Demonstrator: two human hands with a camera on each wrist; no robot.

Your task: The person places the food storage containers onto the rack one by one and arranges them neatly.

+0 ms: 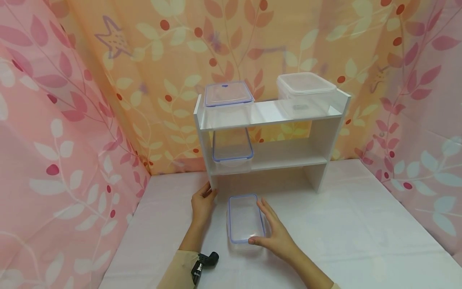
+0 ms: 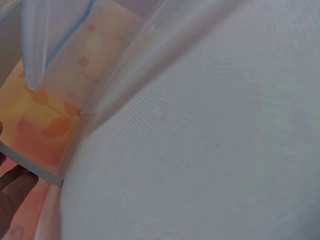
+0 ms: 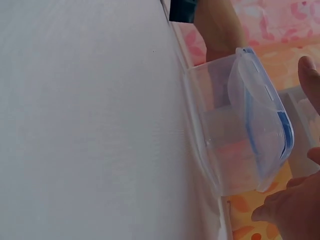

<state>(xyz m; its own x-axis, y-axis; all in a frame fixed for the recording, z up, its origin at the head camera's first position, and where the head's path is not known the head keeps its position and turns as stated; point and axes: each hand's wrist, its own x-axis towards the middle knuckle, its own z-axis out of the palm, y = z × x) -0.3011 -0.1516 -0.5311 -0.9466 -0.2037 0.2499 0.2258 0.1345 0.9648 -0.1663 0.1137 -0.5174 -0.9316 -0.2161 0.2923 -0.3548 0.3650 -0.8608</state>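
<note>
A clear plastic food container [image 1: 246, 218] with a blue-rimmed lid stands on the white table in front of a small white shelf [image 1: 288, 154]. My right hand [image 1: 277, 237] is spread around its right side, thumb by the near edge and fingers by the far right corner. In the right wrist view, a gap shows between this hand [image 3: 295, 200] and the container [image 3: 235, 130]. My left hand [image 1: 203, 204] is at the foot of the shelf's left side panel. Its fingers [image 2: 19, 187] pinch the panel's edge in the left wrist view.
The shelf's top board bears a blue-rimmed container [image 1: 228, 98] at left and a white-lidded container [image 1: 306, 90] at right. Another blue-rimmed container [image 1: 232, 150] sits on the middle board's left end. Patterned curtains [image 1: 173, 72] hang behind and at both sides.
</note>
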